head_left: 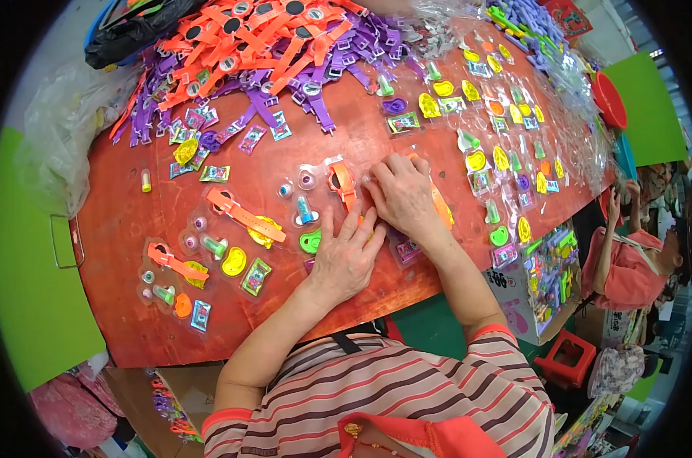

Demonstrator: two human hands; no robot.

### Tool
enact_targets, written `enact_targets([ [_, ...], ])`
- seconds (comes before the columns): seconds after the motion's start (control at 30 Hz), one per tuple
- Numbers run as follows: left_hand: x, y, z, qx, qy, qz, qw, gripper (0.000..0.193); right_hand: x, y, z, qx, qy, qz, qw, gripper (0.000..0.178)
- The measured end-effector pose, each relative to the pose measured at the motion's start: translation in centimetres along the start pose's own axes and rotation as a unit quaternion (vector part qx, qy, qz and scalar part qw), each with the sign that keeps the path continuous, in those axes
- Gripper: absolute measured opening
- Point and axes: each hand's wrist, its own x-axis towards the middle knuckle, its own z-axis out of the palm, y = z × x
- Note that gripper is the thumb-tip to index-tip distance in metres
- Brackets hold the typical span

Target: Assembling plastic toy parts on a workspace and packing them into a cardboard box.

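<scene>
My left hand [346,256] lies with fingers spread over a clear blister tray, its fingertips by the lower end of an orange toy watch [341,180]. The tray also has two eyeball toys [306,180], a blue-capped small tube [306,210] and a green ring-shaped piece [310,241]. Just right of the watch, my right hand [403,195] is bent with its fingers drawn together at the tray; what they pinch is hidden beneath. Another orange strap [441,204] shows beyond the right hand, and a pink candy packet [407,249] lies below it.
Orange watches [243,34] and purple watches [315,103] are heaped at the back. Filled trays with watches [247,217] lie to the left. Several partly filled trays [480,160] cover the right side. A carton [541,286] stands below the table's right edge; another person [628,259] sits beyond.
</scene>
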Motion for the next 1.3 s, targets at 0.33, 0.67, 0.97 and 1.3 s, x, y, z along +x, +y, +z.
enact_targets([
  [0.33,0.0,0.1,-0.1,0.010,0.002,0.000,1.000,0.041,-0.1,0.4,0.2,-0.034,-0.013,-0.085,0.996,0.012],
  [0.67,-0.1,0.5,-0.5,0.000,0.003,-0.014,1.000,0.041,-2.7,3.4,-2.9,-0.127,0.035,0.129,0.983,0.033],
  [0.97,-0.4,0.4,-0.3,0.024,-0.020,-0.015,0.999,0.044,-5.1,5.3,-2.7,0.177,-0.059,0.371,0.910,0.046],
  [1.3,-0.2,1.0,-1.0,0.013,-0.010,-0.024,1.000,0.045,-6.4,6.4,-2.2,0.252,0.008,0.405,0.879,0.037],
])
